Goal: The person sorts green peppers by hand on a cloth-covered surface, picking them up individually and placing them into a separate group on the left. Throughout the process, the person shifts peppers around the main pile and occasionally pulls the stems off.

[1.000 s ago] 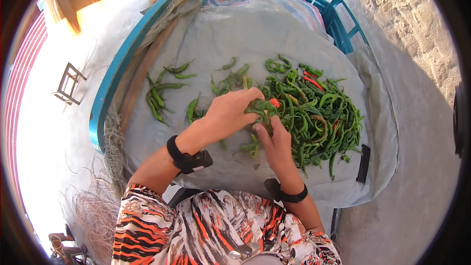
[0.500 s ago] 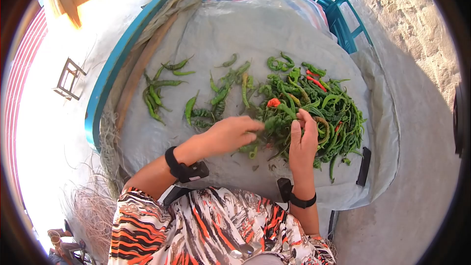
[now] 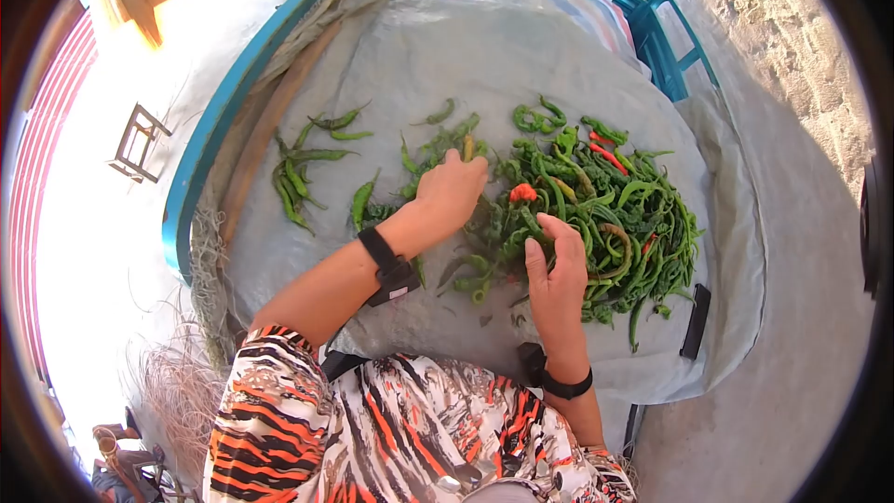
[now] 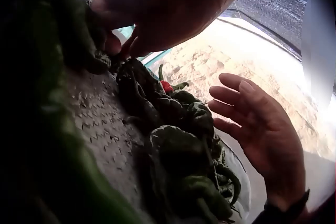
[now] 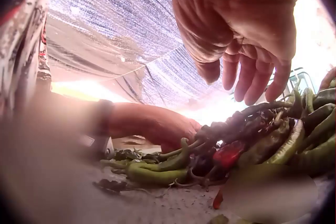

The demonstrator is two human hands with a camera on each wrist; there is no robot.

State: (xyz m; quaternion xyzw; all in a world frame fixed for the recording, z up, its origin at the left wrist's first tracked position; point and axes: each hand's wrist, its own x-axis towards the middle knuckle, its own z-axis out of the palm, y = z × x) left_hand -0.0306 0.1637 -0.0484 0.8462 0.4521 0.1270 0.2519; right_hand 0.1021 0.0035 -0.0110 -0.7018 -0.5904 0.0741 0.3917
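My left hand (image 3: 453,191) reaches down over the middle group of green peppers (image 3: 433,144), its fingers bent. A yellowish pepper (image 3: 468,147) shows just past its fingertips. In the left wrist view, a dark curved pepper (image 4: 86,40) lies right by the thumb and fingers; I cannot tell whether they grip it. My right hand (image 3: 559,279) hovers at the near left side of the large pepper pile (image 3: 633,224), fingers loosely bent, thumb apart, nothing held. A wrinkled red pepper (image 3: 523,193) lies on the pile, just beyond the right fingertips.
A small group of smooth green peppers (image 3: 296,177) lies at the left on the grey sheet (image 3: 410,56). A black bar (image 3: 695,321) rests at the right. Blue metal rails (image 3: 209,130) border the sheet. A small stool (image 3: 140,142) stands on the ground.
A second ago both hands held peppers together near the pile's left side. They have parted: the left hand moved away to the middle group, the right stays by the pile. The red pepper now lies on the pile.
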